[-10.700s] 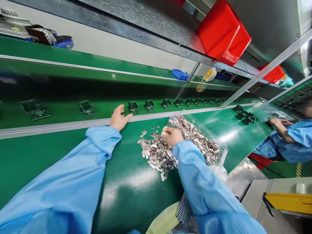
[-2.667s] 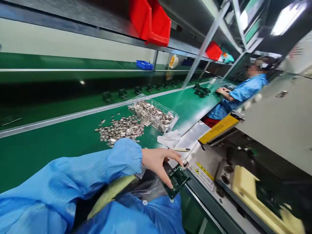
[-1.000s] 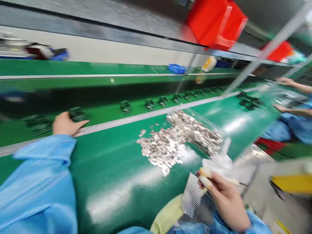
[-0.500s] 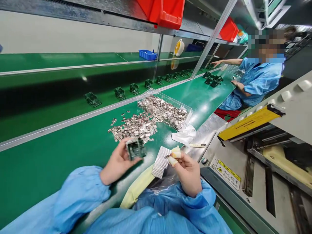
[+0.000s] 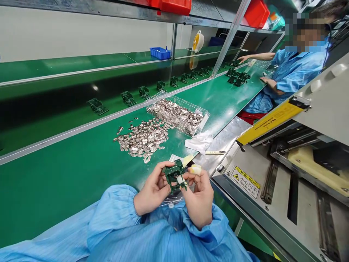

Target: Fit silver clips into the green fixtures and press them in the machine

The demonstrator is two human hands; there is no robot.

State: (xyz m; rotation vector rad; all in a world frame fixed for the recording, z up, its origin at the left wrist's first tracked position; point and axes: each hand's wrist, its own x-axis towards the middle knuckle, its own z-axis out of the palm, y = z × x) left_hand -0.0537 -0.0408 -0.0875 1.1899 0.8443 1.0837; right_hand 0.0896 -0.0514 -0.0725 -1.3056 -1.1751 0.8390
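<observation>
Before my body, my left hand (image 5: 152, 191) is closed around the left side of a green plastic frame (image 5: 174, 173) with open gaps. My right hand (image 5: 200, 194) is closed at the frame's right side, its thumb reaching into an opening. Whitish-yellow covers are on its thumb and index finger. Whether a small piece sits between these fingertips is hidden. Beyond the frame, part of a pale dotted sheet (image 5: 173, 158) and a yellow strip (image 5: 188, 159) show. A heap of small metal plates (image 5: 144, 140) lies on the green bench (image 5: 81, 174).
A clear tray (image 5: 201, 125) of metal plates stands behind the heap. A white cloth (image 5: 200, 142) and a marker-like stick (image 5: 215, 153) lie to the right, near a machine (image 5: 245, 182). Green frames (image 5: 96, 106) line the back. A co-worker (image 5: 297, 76) sits at right.
My left hand has brought the green frame right and turned it. My right hand, which pinched a small dark piece over the dotted sheet, has met it there. The view has shifted slightly.
</observation>
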